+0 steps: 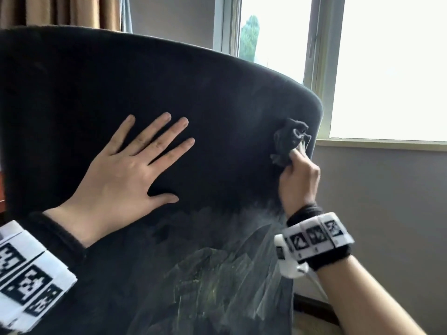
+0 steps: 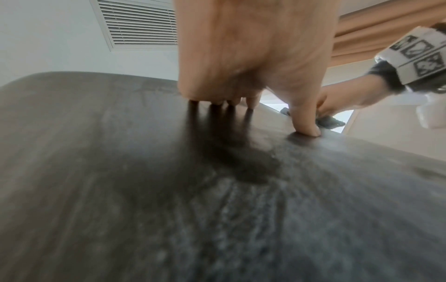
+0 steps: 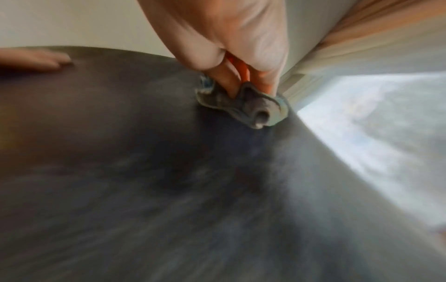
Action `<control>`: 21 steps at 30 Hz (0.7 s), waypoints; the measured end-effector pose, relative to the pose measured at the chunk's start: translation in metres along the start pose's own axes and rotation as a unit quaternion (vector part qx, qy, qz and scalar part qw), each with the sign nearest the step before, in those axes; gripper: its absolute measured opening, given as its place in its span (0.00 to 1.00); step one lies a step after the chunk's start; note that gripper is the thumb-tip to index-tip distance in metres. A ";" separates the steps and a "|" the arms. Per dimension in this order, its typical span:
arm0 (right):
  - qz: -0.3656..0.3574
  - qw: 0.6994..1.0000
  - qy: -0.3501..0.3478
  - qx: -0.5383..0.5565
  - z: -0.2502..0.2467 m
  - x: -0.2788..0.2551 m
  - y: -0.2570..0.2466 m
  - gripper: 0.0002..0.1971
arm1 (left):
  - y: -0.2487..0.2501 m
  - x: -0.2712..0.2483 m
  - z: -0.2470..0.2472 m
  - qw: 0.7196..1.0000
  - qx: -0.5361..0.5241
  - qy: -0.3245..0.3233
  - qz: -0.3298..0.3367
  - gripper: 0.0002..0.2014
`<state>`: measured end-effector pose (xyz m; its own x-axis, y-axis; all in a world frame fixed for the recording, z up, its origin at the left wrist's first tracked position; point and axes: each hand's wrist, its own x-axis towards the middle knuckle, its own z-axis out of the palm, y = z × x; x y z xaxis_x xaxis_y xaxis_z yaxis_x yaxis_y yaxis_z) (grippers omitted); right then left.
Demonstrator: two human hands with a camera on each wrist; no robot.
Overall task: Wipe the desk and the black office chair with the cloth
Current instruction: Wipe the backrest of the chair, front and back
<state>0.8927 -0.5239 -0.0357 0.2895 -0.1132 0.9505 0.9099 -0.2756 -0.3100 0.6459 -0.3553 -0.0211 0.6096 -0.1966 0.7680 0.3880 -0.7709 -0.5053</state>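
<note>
1. The right hand's fingers (image 3: 229,84) are curled tight round a bunched dark cloth (image 1: 289,141), pinching it against the chair back (image 1: 169,93) close to that back's right edge
2. The cloth is crumpled into a wad, its folds sticking out past the fingertips and touching the upholstery; in the right wrist view it (image 3: 243,106) looks grey with paler edges, blurred
3. The right hand (image 1: 298,180) comes up from below the cloth, wrist wearing a dark band with a white marker strip (image 1: 316,234)
4. The left hand's fingers (image 1: 157,134) are straight and spread apart, lying flat on the chair back, well to the left of the cloth
5. The left hand (image 1: 123,170) presses palm-down on the middle of the chair back, thumb held out toward the cloth; a dark sleeve (image 1: 60,235) covers the wrist
6. The chair back is dark, with pale scuffed streaks (image 1: 212,281) on its lower part, below both hands
7. Behind the chair back's right edge stands a bright window (image 1: 387,68); above its left end hangs a tan curtain (image 1: 60,10)
</note>
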 end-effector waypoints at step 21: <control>-0.386 0.896 -0.219 -0.015 0.045 -0.200 -0.153 0.19 | -0.064 -0.146 -0.004 0.951 -0.066 -0.096 -0.285 0.53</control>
<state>0.7094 -0.4166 -0.1771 -0.3278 0.5057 0.7980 0.8831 -0.1361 0.4490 0.5300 -0.2796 -0.0993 0.4460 0.3810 0.8099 0.6105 -0.7912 0.0360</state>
